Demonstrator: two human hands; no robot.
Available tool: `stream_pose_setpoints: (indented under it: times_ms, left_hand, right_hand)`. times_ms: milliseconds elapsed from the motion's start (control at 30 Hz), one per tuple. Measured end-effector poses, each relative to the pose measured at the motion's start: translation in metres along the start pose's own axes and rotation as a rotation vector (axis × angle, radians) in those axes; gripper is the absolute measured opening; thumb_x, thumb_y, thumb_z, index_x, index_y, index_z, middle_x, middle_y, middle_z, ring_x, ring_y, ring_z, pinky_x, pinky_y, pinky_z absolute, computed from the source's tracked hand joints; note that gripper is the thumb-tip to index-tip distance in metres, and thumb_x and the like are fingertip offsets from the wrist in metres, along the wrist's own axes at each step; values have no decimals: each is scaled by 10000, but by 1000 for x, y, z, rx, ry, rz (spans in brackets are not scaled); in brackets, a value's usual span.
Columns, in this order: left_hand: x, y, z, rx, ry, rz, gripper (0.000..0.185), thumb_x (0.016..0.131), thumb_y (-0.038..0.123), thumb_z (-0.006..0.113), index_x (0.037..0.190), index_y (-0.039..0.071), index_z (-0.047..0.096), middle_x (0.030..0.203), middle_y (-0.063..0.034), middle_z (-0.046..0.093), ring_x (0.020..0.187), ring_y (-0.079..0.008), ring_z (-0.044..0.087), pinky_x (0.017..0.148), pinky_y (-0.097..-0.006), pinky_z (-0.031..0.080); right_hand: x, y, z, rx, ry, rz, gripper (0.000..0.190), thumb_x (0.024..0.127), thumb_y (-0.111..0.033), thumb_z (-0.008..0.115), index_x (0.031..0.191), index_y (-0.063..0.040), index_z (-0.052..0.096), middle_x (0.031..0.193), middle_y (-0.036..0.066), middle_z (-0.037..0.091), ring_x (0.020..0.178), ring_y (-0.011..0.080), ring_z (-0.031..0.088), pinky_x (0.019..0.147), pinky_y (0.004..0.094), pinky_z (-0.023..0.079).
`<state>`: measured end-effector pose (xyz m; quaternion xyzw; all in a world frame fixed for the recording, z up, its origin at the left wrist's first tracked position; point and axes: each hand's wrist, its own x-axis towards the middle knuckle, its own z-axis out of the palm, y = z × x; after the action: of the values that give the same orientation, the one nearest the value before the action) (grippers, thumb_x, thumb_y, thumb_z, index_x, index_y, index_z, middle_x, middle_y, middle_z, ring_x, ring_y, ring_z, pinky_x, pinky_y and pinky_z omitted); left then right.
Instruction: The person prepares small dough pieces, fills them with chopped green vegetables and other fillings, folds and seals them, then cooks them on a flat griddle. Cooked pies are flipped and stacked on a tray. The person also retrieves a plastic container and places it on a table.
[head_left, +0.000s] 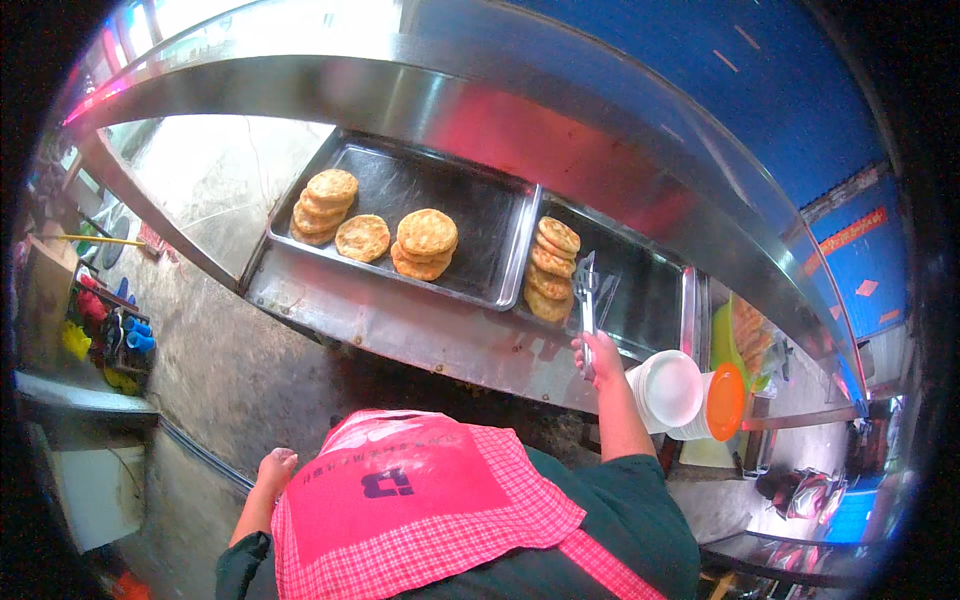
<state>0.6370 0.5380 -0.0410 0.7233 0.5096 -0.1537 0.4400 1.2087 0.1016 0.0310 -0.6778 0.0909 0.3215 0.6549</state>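
Observation:
My right hand grips a pair of metal food tongs, whose tips reach over the right baking tray. Just left of the tongs, a leaning row of round browned flatbreads lies along that tray's left side. In the left baking tray are a stack of flatbreads, a single flatbread and another small stack. Down by the side of my pink apron, my left hand hangs with fingers curled. Whether it holds anything cannot be made out.
Stacks of white plates and an orange-topped plate stack stand right of my forearm. Behind them sits a green basin with food. A stainless steel frame spans above the trays. Shoes rest on a rack at left.

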Motion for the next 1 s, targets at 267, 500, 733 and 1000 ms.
stream_pose_setpoints:
  times_ms: [267, 500, 733, 1000]
  left_hand:
    - [-12, 2, 12, 23, -11, -28, 363, 890, 251, 652, 1124, -27, 640, 1056, -163, 703, 985, -249, 673, 846, -353, 519]
    - [-22, -39, 30, 38, 79, -71, 379, 873, 281, 664, 1109, -15, 647, 1066, -177, 699, 999, -280, 674, 869, -374, 514]
    - [-51, -70, 31, 44, 35, -126, 410, 874, 390, 626, 1113, 61, 682, 1065, -171, 691, 1017, -335, 650, 881, -407, 507]
    - [-25, -143, -31, -340, 212, -198, 409, 874, 385, 645, 1136, 72, 672, 1097, -173, 688, 1038, -312, 652, 880, -397, 511]
  right_hand:
    - [22, -32, 21, -134, -21, -168, 201, 974, -209, 523, 1094, -47, 516, 854, 55, 584, 582, 102, 540, 471, 248, 448]
    - [41, -33, 37, -104, 21, -57, 217, 974, -207, 521, 1145, -72, 506, 853, 46, 601, 595, 98, 549, 471, 242, 467]
    - [-24, -9, 111, 80, -511, 34, 354, 958, -230, 561, 1278, -105, 476, 899, 66, 625, 590, 133, 579, 476, 261, 463]
    - [-91, 4, 327, -201, -856, 224, 516, 935, -197, 596, 1407, -97, 414, 986, 121, 648, 633, 184, 609, 520, 283, 483]
